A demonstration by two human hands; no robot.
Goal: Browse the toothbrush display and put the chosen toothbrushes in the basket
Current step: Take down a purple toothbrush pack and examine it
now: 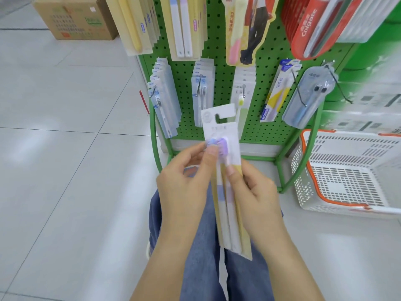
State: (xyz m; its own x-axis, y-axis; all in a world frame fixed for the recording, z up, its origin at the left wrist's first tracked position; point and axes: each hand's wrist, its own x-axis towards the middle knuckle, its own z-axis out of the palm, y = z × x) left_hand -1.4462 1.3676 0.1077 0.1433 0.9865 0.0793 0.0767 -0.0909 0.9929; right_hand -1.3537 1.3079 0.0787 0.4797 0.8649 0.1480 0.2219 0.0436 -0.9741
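A: Hands first. Left hand (184, 181) and right hand (253, 192) both hold one toothbrush pack (225, 170), fingers (211, 151) pinched on its upper half, over the knees.

B: Step?

A: Browsing, I'd say; pack is off its hook, not binned. Basket (338, 210) sits on the floor right of the pack, looks empty.

B: Next?

A: Carry it right, drop it in. Green pegboard rack (225, 83) behind the pack holds the rest.

Open floor lying left, rack and basket crowding the right

Bare floor tiles (65, 148) are offering free passage at left; hanging packs (165, 98) and hooks (300, 92) are jutting from the green pegboard rack (225, 83) ahead, while the white basket (347, 170) (open-topped) is sitting just beside its frame.
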